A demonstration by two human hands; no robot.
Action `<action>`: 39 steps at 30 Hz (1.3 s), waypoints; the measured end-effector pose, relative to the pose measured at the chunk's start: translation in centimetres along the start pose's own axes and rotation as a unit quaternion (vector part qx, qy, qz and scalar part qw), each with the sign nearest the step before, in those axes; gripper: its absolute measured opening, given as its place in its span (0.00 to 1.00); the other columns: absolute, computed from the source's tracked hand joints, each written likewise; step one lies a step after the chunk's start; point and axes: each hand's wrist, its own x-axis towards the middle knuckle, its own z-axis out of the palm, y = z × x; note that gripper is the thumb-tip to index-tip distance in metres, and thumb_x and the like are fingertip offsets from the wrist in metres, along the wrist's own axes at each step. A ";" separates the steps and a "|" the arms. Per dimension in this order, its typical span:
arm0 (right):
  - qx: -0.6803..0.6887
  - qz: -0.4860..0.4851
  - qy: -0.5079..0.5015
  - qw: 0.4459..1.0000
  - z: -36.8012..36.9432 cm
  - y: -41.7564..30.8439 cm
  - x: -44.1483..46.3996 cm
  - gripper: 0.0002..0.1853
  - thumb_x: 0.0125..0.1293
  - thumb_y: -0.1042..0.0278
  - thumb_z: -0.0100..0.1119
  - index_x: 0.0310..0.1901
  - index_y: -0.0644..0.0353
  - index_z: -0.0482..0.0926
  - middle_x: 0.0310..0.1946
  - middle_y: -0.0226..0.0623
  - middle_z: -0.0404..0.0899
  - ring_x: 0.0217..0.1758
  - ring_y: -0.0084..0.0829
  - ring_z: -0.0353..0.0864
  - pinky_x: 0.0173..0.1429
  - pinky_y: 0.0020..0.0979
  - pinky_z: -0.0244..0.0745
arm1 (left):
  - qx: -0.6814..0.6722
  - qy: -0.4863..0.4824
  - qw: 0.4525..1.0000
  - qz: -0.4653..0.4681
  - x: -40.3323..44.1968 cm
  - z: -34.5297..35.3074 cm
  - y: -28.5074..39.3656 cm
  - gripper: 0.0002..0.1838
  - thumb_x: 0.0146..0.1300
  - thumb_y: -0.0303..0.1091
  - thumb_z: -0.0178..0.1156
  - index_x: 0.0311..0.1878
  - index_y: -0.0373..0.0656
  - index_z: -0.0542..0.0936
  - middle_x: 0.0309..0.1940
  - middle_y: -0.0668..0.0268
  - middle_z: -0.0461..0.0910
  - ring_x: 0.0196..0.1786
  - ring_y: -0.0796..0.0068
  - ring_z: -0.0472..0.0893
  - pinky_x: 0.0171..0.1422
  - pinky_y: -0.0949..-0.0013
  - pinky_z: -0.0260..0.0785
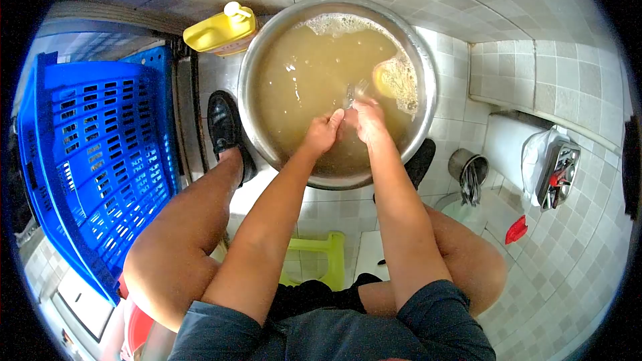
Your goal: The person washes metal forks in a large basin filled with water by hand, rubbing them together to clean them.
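Over a wide metal basin of cloudy, soapy water, both my hands work close together. My right hand is closed on a fork, whose tines stick up past the fingers. My left hand is beside it, thumb on top and fingers curled at the water's surface. What those left fingers grip is hidden by the murky water. A round yellow sponge floats among foam near the basin's right side, just beyond my right hand.
Behind the basin's left rim stands a yellow pump bottle. A blue plastic crate leans at left. At right are a small metal pot with utensils and a metal cutlery container. A green stool is below me.
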 end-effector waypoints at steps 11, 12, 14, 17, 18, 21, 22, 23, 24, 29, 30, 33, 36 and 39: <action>0.001 -0.040 0.032 0.999 0.2 -0.3 1.9 0.12 0.71 0.58 0.56 0.35 0.58 0.78 0.24 0.31 0.78 0.20 0.27 0.76 0.16 0.30 0.68 | -0.094 -0.042 0.986 -0.131 -2.8 0.5 4.9 0.17 0.75 0.47 0.50 0.34 0.45 0.77 0.14 0.73 0.65 0.12 0.81 0.57 0.14 0.72 0.47; -0.007 -0.025 0.009 1.000 0.2 -0.5 2.1 0.10 0.69 0.60 0.59 0.36 0.58 0.78 0.24 0.31 0.78 0.20 0.27 0.76 0.17 0.29 0.69 | -0.087 -0.043 0.987 -0.131 -3.0 0.2 4.6 0.17 0.75 0.47 0.50 0.34 0.45 0.77 0.14 0.73 0.65 0.12 0.81 0.57 0.14 0.72 0.47; -0.006 -0.037 -0.025 0.999 0.2 -0.3 2.3 0.10 0.64 0.63 0.65 0.41 0.58 0.78 0.22 0.31 0.78 0.21 0.28 0.79 0.18 0.27 0.73 | -0.141 -0.074 0.972 -0.173 -3.1 -0.7 3.9 0.18 0.76 0.48 0.48 0.36 0.46 0.77 0.16 0.73 0.65 0.12 0.80 0.56 0.15 0.72 0.46; -0.092 -0.055 0.019 0.994 0.6 -1.4 0.6 0.09 0.64 0.63 0.66 0.38 0.59 0.79 0.21 0.32 0.78 0.21 0.27 0.79 0.18 0.30 0.73 | -0.145 -0.097 0.963 -0.204 -3.5 -1.4 4.4 0.18 0.77 0.48 0.46 0.38 0.46 0.77 0.17 0.72 0.66 0.13 0.80 0.56 0.16 0.73 0.45; -0.086 -0.054 0.021 0.995 0.4 -1.0 1.1 0.09 0.64 0.63 0.66 0.38 0.59 0.79 0.21 0.32 0.78 0.21 0.27 0.79 0.18 0.30 0.73 | -0.139 -0.100 0.963 -0.206 -3.6 -1.7 4.5 0.18 0.77 0.48 0.46 0.38 0.46 0.77 0.17 0.72 0.66 0.13 0.80 0.56 0.16 0.73 0.45; -0.184 -0.103 -0.020 0.977 -0.7 1.7 5.4 0.09 0.62 0.64 0.68 0.33 0.59 0.80 0.21 0.33 0.79 0.22 0.28 0.78 0.21 0.33 0.72 | -0.173 -0.135 0.948 -0.229 -3.7 -2.3 4.9 0.18 0.77 0.47 0.44 0.39 0.45 0.76 0.18 0.72 0.67 0.14 0.81 0.57 0.17 0.74 0.45; -0.248 -0.174 -0.004 0.953 -1.1 2.5 7.1 0.09 0.60 0.65 0.68 0.31 0.60 0.80 0.21 0.33 0.79 0.22 0.29 0.77 0.23 0.34 0.72 | -0.182 -0.143 0.943 -0.240 -3.8 -2.3 5.5 0.18 0.77 0.47 0.44 0.40 0.44 0.76 0.18 0.71 0.67 0.14 0.81 0.58 0.17 0.74 0.46; -0.309 -0.243 0.012 0.919 -1.1 3.1 7.8 0.09 0.59 0.66 0.69 0.29 0.61 0.80 0.21 0.32 0.79 0.21 0.30 0.77 0.25 0.35 0.71 | -0.192 -0.150 0.937 -0.252 -4.0 -2.3 5.9 0.18 0.78 0.46 0.43 0.41 0.43 0.75 0.18 0.71 0.67 0.15 0.81 0.58 0.17 0.74 0.47; -0.306 -0.241 0.012 0.921 -0.9 2.9 7.3 0.09 0.59 0.66 0.69 0.29 0.61 0.80 0.21 0.32 0.79 0.21 0.30 0.77 0.25 0.35 0.71 | -0.188 -0.150 0.937 -0.255 -4.0 -2.2 6.2 0.18 0.78 0.46 0.43 0.41 0.43 0.75 0.18 0.71 0.67 0.15 0.81 0.58 0.17 0.74 0.47; -0.049 -0.047 -0.161 0.985 0.0 0.1 3.0 0.09 0.58 0.68 0.70 0.29 0.62 0.79 0.20 0.34 0.78 0.22 0.31 0.77 0.28 0.36 0.71 | -0.198 -0.115 0.939 -0.257 -3.8 -1.7 6.5 0.19 0.77 0.46 0.44 0.41 0.40 0.75 0.19 0.69 0.71 0.15 0.80 0.64 0.16 0.74 0.51; -0.088 -0.025 -0.164 0.982 -0.4 -0.4 2.7 0.08 0.58 0.69 0.70 0.30 0.62 0.80 0.21 0.35 0.78 0.21 0.30 0.77 0.24 0.33 0.71 | -0.199 -0.115 0.938 -0.257 -3.8 -1.5 6.6 0.19 0.77 0.46 0.44 0.41 0.40 0.75 0.19 0.69 0.71 0.15 0.80 0.64 0.16 0.74 0.51; -0.090 -0.024 -0.128 0.987 -0.4 -0.8 2.6 0.08 0.61 0.68 0.67 0.31 0.62 0.79 0.21 0.35 0.77 0.21 0.29 0.77 0.21 0.30 0.70 | -0.142 -0.132 0.948 -0.252 -4.3 -1.7 6.5 0.19 0.77 0.46 0.44 0.41 0.41 0.75 0.19 0.69 0.72 0.15 0.80 0.65 0.16 0.74 0.51; -0.097 -0.084 -0.070 0.989 1.0 -0.9 2.9 0.11 0.65 0.63 0.64 0.32 0.62 0.78 0.21 0.34 0.77 0.20 0.28 0.76 0.19 0.28 0.69 | -0.150 -0.145 0.945 -0.253 -4.4 -1.9 6.7 0.18 0.77 0.45 0.45 0.39 0.42 0.75 0.20 0.69 0.71 0.16 0.79 0.65 0.17 0.74 0.53; 0.026 -0.113 0.003 0.993 2.6 -1.6 1.6 0.16 0.69 0.54 0.58 0.34 0.60 0.77 0.22 0.32 0.75 0.22 0.27 0.76 0.21 0.29 0.70 | -0.178 -0.098 0.956 -0.210 -3.8 -1.7 6.7 0.17 0.77 0.44 0.44 0.38 0.43 0.74 0.20 0.69 0.71 0.16 0.79 0.65 0.17 0.74 0.53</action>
